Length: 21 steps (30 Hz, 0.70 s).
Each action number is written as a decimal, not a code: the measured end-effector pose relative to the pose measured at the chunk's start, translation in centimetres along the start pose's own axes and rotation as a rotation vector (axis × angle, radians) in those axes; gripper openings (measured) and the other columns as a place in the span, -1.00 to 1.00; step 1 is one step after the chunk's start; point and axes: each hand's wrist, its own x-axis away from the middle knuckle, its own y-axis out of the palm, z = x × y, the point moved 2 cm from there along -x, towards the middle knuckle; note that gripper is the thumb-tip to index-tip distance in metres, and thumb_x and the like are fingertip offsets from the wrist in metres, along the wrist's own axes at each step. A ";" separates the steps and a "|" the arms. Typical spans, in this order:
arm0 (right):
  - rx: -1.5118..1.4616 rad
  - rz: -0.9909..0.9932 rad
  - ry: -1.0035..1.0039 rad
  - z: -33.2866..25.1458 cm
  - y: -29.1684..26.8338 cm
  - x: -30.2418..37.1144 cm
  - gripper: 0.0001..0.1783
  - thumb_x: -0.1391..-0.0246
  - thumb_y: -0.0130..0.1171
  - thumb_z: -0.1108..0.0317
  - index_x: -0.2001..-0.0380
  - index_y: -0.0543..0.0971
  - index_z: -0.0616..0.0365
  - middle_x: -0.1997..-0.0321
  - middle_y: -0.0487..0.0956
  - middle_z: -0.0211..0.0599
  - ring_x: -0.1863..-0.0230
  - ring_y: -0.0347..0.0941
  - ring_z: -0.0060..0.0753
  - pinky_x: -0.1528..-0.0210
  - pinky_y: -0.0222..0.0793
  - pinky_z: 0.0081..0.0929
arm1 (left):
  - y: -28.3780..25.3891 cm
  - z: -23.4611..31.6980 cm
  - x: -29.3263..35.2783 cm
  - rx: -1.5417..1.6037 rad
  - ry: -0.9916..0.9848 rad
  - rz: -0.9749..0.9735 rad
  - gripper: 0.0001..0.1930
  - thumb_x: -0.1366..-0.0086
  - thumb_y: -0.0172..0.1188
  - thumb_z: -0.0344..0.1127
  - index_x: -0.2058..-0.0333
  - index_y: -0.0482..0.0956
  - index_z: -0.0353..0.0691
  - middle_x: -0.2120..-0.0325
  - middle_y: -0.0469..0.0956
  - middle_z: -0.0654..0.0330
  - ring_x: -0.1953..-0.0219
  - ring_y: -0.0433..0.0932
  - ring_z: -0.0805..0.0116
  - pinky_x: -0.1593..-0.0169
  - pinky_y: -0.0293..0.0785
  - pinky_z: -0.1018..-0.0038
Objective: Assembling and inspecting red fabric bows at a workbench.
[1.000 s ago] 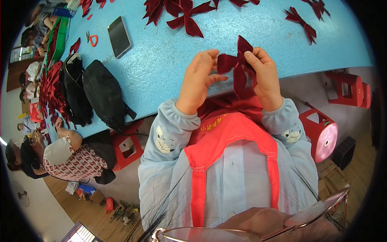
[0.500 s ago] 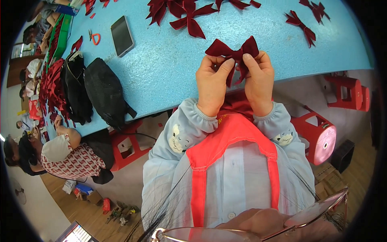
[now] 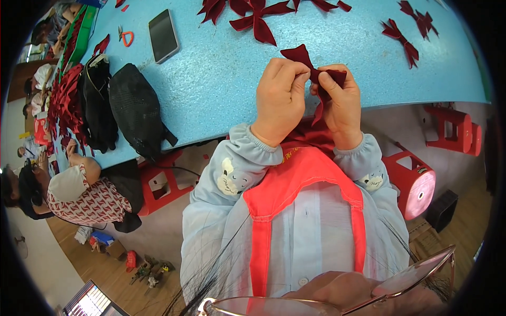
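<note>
A dark red velvet bow (image 3: pixel 298 55) is held up over the table's near edge, tilted, with one loop pointing up and left and a tail hanging down. My right hand (image 3: pixel 341 108) is closed around its right side, the thumb pressed on the loop near the knot. My left hand (image 3: pixel 280 100) is closed in a pinch against the left side of the knot. Its curled fingers hide what lies between the fingertips. Farther off on the blue table (image 3: pixel 211 79) lie several more dark red bows (image 3: pixel 259 22), and others (image 3: pixel 401 43) rest at the right.
Left of my hands are a phone (image 3: pixel 164 37), small orange-handled snippers (image 3: pixel 126 38) and black pouches (image 3: pixel 136 110). Beyond them lies a heap of red ribbon pieces (image 3: pixel 66 102). A co-worker (image 3: pixel 87 195) sits at the left. Red stools (image 3: pixel 411 181) stand below the table edge.
My left hand has turned and curled into a pinch at the knot, where its thumb lay on the loop before. The bow has tilted, its left loop rising and its right side dropping.
</note>
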 end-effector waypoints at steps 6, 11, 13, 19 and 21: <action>0.333 -0.035 -0.469 0.4 0.1 0.7 -0.86 -0.03 0.10 0.60 0.31 0.44 0.20 0.31 0.45 -0.29 0.37 0.40 -0.48 0.30 0.34 -0.57 | 0.0 0.2 0.4 0.986 -1.032 -0.228 -0.91 -0.24 0.01 -0.41 0.40 0.41 -0.30 0.51 0.38 0.27 0.55 0.27 0.48 0.59 0.19 0.60; 0.635 -0.153 -0.878 -0.4 0.3 1.0 -0.77 0.05 0.12 0.69 0.31 0.45 0.19 0.25 0.43 -0.30 0.31 0.39 -0.55 0.32 0.32 -0.64 | -0.2 0.0 1.1 1.543 -1.390 -0.331 -0.92 -0.26 -0.10 -0.40 0.38 0.36 -0.25 0.54 0.30 0.28 0.63 0.20 0.52 0.67 0.06 0.64; 0.653 -0.197 -0.908 -0.7 0.6 1.2 -0.77 0.05 0.12 0.69 0.30 0.45 0.19 0.25 0.43 -0.29 0.32 0.38 -0.54 0.32 0.32 -0.64 | 0.1 -0.2 1.5 1.690 -1.462 -0.430 -0.93 -0.26 -0.10 -0.39 0.37 0.35 -0.22 0.53 0.30 0.28 0.64 0.20 0.53 0.67 0.04 0.64; 0.401 -0.148 -0.588 -0.2 0.2 0.8 -0.82 0.01 0.13 0.62 0.30 0.45 0.19 0.28 0.46 -0.29 0.36 0.39 -0.52 0.31 0.33 -0.61 | -0.2 0.7 1.2 1.271 -1.184 -0.342 -0.86 -0.31 -0.14 -0.33 0.34 0.36 -0.25 0.52 0.35 0.25 0.61 0.22 0.53 0.65 0.09 0.63; 0.266 -0.096 -0.464 -0.3 0.3 0.8 -0.84 0.00 0.13 0.59 0.31 0.45 0.20 0.31 0.47 -0.30 0.37 0.39 -0.52 0.32 0.33 -0.60 | 0.1 0.2 1.6 1.261 -1.144 -0.339 -0.79 -0.34 -0.17 -0.30 0.28 0.38 -0.31 0.47 0.40 0.22 0.56 0.27 0.51 0.62 0.18 0.62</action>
